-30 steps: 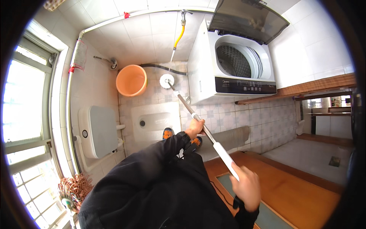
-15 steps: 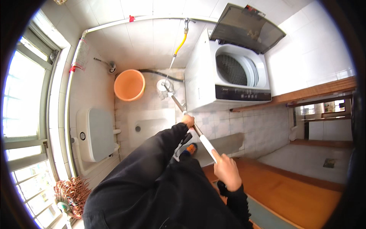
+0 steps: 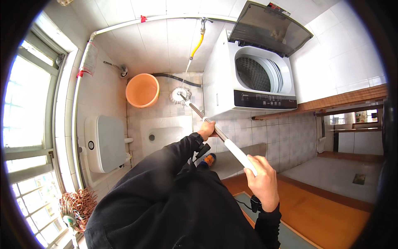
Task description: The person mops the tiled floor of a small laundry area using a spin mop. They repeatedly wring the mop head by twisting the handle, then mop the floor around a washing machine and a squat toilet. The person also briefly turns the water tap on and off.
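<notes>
Left hand: the metal pole point(image 3: 198, 112) of the mop point(image 3: 220, 134) is being gripped by the left hand point(image 3: 207, 130), its fingers being wrapped around the shaft.
Right hand: the white handle point(image 3: 237, 153) at the pole's near end is being clasped by the right hand point(image 3: 263, 179).
Mop head: the round white head point(image 3: 180, 96) is being held out in front, between bucket and washing machine; whether it is being pressed to the tiles cannot be told.
Water: a thin stream point(image 3: 185, 74) is being let down onto the head from a yellow hose point(image 3: 196, 46), which is being fed by a wall tap point(image 3: 203, 25).
Bucket: the orange bucket point(image 3: 142, 90) is being kept just left of the head, a black hose point(image 3: 176, 77) being seen behind it.
Washing machine: its dark lid point(image 3: 269, 30) is being held up, the drum of the white washing machine point(image 3: 222, 79) being exposed.
Squat toilet: the white pan point(image 3: 166, 126) is being partly covered by the left sleeve point(image 3: 166, 155).
Left wall: a cistern point(image 3: 108, 143) is being supported there; below, a reddish string mop point(image 3: 78, 205) is being lit by the window point(image 3: 27, 108).
</notes>
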The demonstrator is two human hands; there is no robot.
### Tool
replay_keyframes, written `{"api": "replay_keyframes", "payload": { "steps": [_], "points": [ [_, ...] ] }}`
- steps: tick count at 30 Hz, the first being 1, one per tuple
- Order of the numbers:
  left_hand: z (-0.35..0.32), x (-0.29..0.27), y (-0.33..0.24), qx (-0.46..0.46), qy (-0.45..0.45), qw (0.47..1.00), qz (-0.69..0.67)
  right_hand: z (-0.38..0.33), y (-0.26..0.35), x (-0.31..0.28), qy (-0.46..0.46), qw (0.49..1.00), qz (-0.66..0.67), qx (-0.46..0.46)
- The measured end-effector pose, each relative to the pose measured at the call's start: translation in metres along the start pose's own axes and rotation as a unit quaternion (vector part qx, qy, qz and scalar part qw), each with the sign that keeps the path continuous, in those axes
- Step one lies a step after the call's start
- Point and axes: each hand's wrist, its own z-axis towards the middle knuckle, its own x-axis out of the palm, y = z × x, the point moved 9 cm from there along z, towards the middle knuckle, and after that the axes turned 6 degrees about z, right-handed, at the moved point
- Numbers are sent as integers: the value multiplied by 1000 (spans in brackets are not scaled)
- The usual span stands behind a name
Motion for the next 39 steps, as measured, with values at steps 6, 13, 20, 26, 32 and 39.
{"api": "replay_keyframes", "payload": {
  "steps": [6,13,20,26,32,39],
  "points": [
    [-83,-64,-117,319,-127,907,245,74,96,-19,-66,961,77,-258],
    [-218,-60,-275,628,-125,717,276,220,176,-2,-209,866,136,-433],
    [-241,-70,-369,498,-143,807,283,315,227,10,22,801,449,-395],
    [-244,-36,-384,539,-125,770,319,342,208,-2,20,797,502,-336],
    [-232,-26,-405,534,-192,769,296,375,199,-16,77,750,526,-392],
    [-195,-38,-393,438,-235,813,302,381,192,28,169,810,492,-271]
  ]
}}
